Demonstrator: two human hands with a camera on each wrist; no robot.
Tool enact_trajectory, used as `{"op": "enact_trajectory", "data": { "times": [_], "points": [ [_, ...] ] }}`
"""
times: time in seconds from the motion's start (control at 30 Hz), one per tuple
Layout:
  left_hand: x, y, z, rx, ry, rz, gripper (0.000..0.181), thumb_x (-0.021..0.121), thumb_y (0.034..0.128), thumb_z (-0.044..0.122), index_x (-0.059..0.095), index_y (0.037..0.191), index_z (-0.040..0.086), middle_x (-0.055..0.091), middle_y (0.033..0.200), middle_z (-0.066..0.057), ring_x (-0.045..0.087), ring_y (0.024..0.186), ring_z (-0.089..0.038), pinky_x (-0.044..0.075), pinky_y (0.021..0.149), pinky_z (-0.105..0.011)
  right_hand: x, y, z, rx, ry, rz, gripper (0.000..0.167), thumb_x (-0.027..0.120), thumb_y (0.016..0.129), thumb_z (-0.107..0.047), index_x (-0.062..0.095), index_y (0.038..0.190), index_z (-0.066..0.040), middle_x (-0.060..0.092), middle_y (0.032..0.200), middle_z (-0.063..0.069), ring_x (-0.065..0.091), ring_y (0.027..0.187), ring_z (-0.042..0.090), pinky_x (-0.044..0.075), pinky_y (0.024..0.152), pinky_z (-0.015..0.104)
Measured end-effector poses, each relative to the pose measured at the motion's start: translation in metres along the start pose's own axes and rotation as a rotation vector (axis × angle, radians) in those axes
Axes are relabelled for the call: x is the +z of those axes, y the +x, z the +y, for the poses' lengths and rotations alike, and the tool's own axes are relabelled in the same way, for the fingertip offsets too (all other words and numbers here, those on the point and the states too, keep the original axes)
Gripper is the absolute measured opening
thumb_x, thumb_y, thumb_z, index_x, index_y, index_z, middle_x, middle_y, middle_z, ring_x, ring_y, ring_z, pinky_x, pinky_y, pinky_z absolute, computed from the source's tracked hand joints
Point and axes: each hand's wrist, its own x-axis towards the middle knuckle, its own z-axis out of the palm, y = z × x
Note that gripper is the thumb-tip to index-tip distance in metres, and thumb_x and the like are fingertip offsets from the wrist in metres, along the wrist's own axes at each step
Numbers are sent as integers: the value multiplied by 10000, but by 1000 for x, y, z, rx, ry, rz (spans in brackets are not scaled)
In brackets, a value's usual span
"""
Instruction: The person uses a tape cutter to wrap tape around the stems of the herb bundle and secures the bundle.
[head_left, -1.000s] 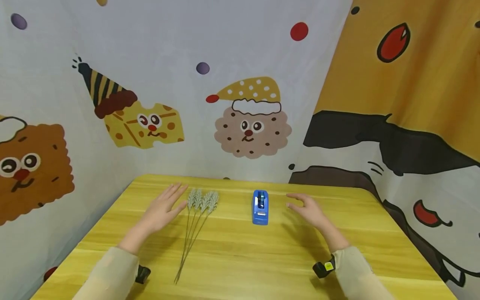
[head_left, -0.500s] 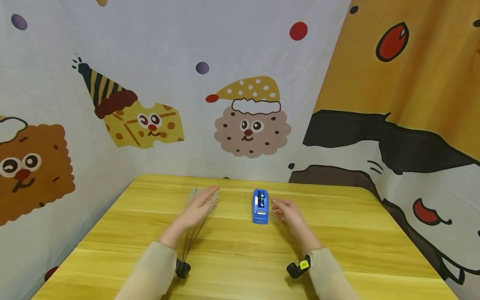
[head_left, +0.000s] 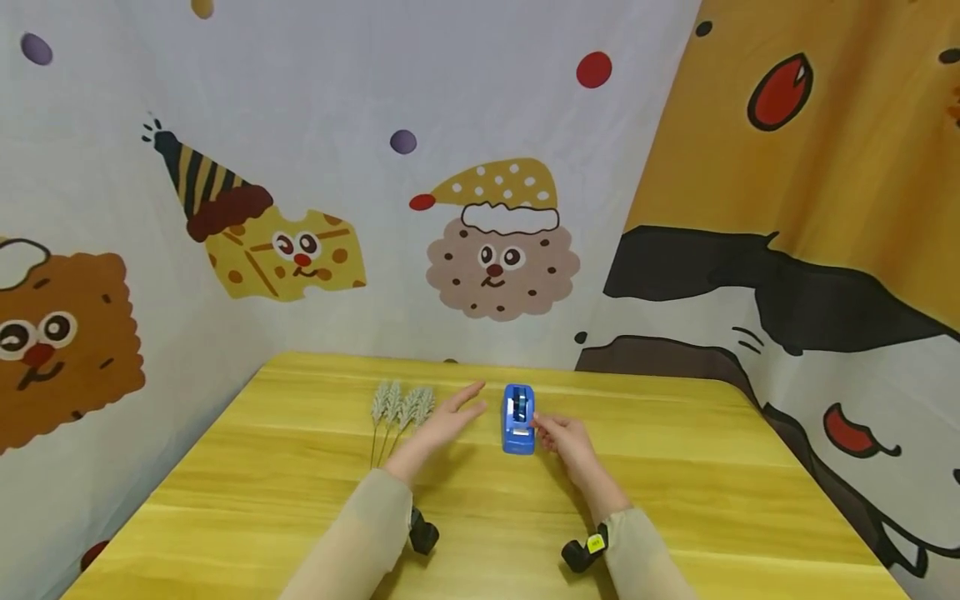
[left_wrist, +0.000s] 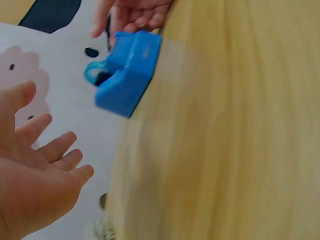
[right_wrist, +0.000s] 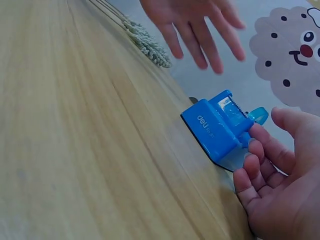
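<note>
A blue tape dispenser (head_left: pixel 518 443) stands on the table between both hands. In the right wrist view, the front of the dispenser (right_wrist: pixel 210 131) shows "deli" lettering, a toothed cutter and a roll of clear bluish tape. My right hand (head_left: pixel 570 440) is at its right side, fingers loosely bent and a fingertip at the dispenser's wall; contact is hard to confirm. My left hand (head_left: pixel 442 423) hovers left of the dispenser, fingers spread, holding nothing. The left wrist view shows that palm (left_wrist: pixel 40 185) apart from the dispenser. Grey-green wheat-like stems (head_left: pixel 403 406) lie left, partly hidden behind the left forearm.
The yellow wood-grain table (head_left: pixel 480 517) ends in front of a cartoon-printed cloth (head_left: pixel 360 108) that hangs behind it and along the sides. A small black camera sits on the left wrist (head_left: pixel 423 533) and another on the right wrist (head_left: pixel 581 554).
My left hand has swept right, passing over the stems to the dispenser's left side. My right hand has moved left to the dispenser's right side. Dispenser and stems have stayed in place.
</note>
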Motion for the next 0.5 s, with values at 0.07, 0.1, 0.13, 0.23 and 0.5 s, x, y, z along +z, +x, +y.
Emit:
{"op": "enact_trajectory", "data": {
  "times": [0.07,0.1,0.13,0.23,0.5],
  "points": [
    [9,5,-2,-10,-26,-12,565,482,1016,360,337,1515,139,339,1526,-154,290,1382,-403,229,1079,-614,0,-1,2,-7,-18,7,370,673,920,-285,701,914,83,574,728,67,496,663,170,419,592,258],
    [13,8,-3,-18,-39,-16,570,482,1015,367,332,1518,145,341,1523,-161,299,1379,-401,237,1079,-608,0,-2,2,-8,-26,11,361,678,915,-282,704,902,78,571,720,65,496,663,175,419,593,261],
    [17,10,-5,-27,-54,-19,575,486,1012,374,331,1519,153,344,1520,-167,309,1374,-400,246,1077,-603,0,-2,2,-11,-33,10,351,684,910,-277,706,885,73,568,710,64,496,660,179,420,592,264],
    [26,16,-10,-52,-116,-24,590,510,1000,386,330,1522,177,341,1517,-184,321,1371,-396,258,1077,-592,1,-2,3,-20,-60,4,339,708,886,-282,692,808,47,555,673,53,493,642,181,413,584,270],
    [42,23,-16,-65,-195,-44,613,557,987,303,310,1527,150,333,1504,-235,333,1350,-436,261,1058,-625,3,0,5,-25,-128,-37,363,710,881,-314,700,848,47,514,642,38,485,635,184,402,582,285]
  ]
}}
